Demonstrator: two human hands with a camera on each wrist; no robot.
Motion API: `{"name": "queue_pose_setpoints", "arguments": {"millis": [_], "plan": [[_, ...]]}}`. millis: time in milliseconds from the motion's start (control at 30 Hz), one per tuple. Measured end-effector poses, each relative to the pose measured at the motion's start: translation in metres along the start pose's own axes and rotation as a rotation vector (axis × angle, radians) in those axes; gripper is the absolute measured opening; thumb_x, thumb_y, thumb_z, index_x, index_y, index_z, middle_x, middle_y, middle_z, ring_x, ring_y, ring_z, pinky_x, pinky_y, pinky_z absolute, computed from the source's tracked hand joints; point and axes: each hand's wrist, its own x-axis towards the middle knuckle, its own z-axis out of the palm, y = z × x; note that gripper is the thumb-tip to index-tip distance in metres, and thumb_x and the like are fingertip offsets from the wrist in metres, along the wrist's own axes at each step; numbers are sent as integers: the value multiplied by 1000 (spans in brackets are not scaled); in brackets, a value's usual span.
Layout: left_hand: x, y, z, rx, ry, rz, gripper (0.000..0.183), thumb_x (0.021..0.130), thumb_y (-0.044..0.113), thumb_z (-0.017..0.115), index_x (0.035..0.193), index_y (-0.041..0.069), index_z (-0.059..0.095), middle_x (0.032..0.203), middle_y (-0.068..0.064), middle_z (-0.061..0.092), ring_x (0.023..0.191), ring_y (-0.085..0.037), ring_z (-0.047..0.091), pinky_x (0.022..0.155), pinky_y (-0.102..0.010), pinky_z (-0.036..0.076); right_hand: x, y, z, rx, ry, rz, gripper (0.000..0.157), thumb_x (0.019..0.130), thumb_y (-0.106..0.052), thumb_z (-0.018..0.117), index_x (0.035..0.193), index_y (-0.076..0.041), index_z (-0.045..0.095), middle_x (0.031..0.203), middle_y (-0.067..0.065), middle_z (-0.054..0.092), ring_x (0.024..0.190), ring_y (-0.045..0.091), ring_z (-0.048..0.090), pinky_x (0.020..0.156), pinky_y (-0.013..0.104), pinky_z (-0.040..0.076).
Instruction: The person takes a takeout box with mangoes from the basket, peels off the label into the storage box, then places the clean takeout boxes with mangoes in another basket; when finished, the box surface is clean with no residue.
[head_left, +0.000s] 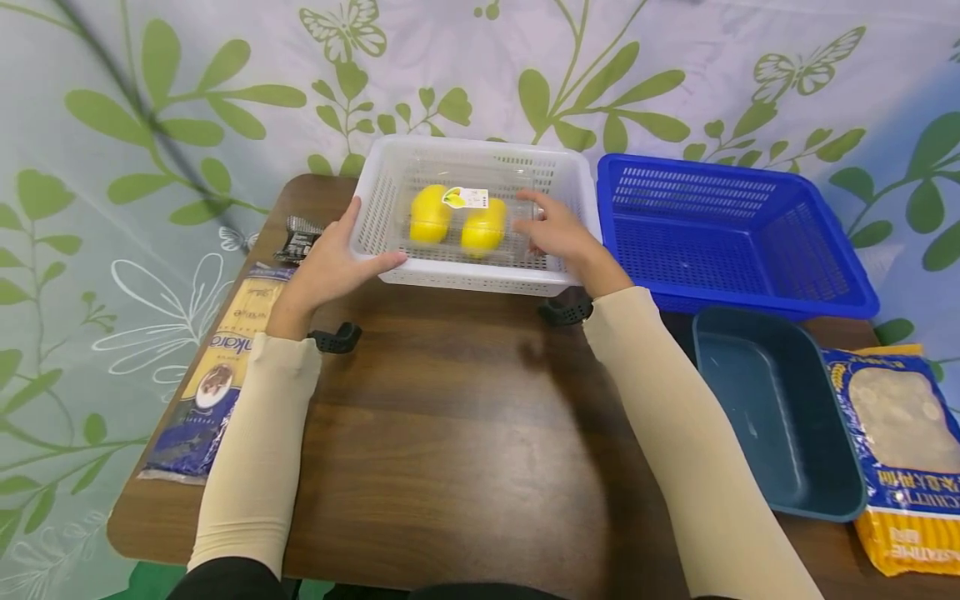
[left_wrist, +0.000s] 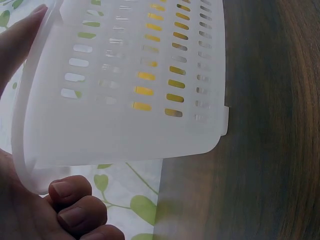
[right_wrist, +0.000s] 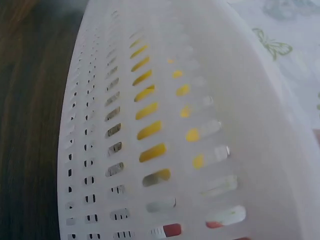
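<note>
Your left hand (head_left: 330,262) curls round the left end of the white basket (head_left: 472,276), thumb on its near rim. Your right hand (head_left: 562,232) reaches inside, fingers at the right end of a clear box (head_left: 457,229) holding two yellow fruits (head_left: 430,223); whether they grip it, I cannot tell. The basket is at the table's (head_left: 450,400) far edge, just left of a blue basket (head_left: 690,250). A pasta pack (head_left: 217,375) lies along the left edge.
</note>
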Motion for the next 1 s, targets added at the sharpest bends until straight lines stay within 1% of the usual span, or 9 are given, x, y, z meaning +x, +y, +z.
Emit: {"name": "queue_pose_setpoints", "arguments": {"millis": [67, 133, 233, 333, 467, 600, 767, 900, 1000], "plan": [[1, 0, 1, 0, -1, 10, 118, 85, 59, 75, 166, 18, 0, 150, -18, 49, 119, -31, 58, 104, -53, 43, 1, 0, -1, 17, -8, 23, 59, 105, -26, 57, 160, -29, 35, 114, 22, 52, 82, 31, 54, 84, 43, 49], [2, 1, 1, 6, 1, 9, 118, 85, 60, 75, 166, 17, 0, 149, -19, 49, 118, -32, 59, 104, -54, 43, 1, -1, -2, 21, -14, 29, 60, 105, -25, 57, 160, -29, 33, 112, 20, 52, 82, 29, 54, 84, 41, 50], [3, 1, 1, 21, 2, -1, 120, 85, 61, 75, 165, 17, -1, 148, -20, 49, 117, -32, 59, 104, -53, 43, 2, -1, -3, 22, -20, 26, 60, 106, -24, 56, 161, -28, 32, 112, 20, 51, 84, 28, 53, 86, 41, 50], [3, 1, 1, 16, -2, -2, 120, 85, 61, 75, 165, 17, -3, 151, -20, 47, 120, -32, 58, 106, -54, 42, 2, -1, -4, 22, -23, 21, 60, 106, -23, 55, 161, -28, 32, 115, 20, 51, 84, 28, 52, 85, 41, 50], [3, 1, 2, 17, -4, -13, 121, 85, 62, 74, 165, 18, -4, 156, -20, 42, 123, -32, 56, 108, -54, 40, 2, 1, -4, 29, -27, 16, 59, 106, -23, 55, 160, -29, 33, 116, 20, 51, 79, 24, 51, 79, 38, 50], [2, 1, 2, 29, -2, -17, 121, 84, 63, 74, 165, 18, -4, 158, -20, 39, 126, -33, 54, 109, -55, 38, 1, 2, -4, 53, -35, 16, 59, 106, -22, 55, 160, -29, 33, 112, 21, 51, 74, 21, 50, 79, 39, 51], [-1, 0, 1, 48, -1, -31, 121, 84, 64, 73, 164, 18, -4, 158, -21, 38, 127, -35, 53, 108, -57, 38, 0, 1, -1, 71, -26, 8, 58, 105, -18, 56, 159, -24, 34, 107, 20, 50, 73, 23, 50, 79, 40, 51], [-2, -2, 1, 51, 8, -30, 120, 84, 65, 73, 165, 19, -3, 156, -21, 41, 123, -34, 55, 105, -57, 40, 1, 1, 2, 84, -18, 11, 53, 104, -16, 58, 152, -18, 37, 96, 15, 48, 71, 24, 51, 77, 39, 51], [-1, -3, 2, 52, 7, -22, 120, 84, 65, 73, 165, 19, -3, 156, -20, 41, 122, -33, 55, 105, -56, 40, 0, 0, 1, 107, -7, 20, 47, 104, -18, 59, 146, -16, 38, 103, 13, 48, 72, 25, 52, 79, 40, 52]]}}
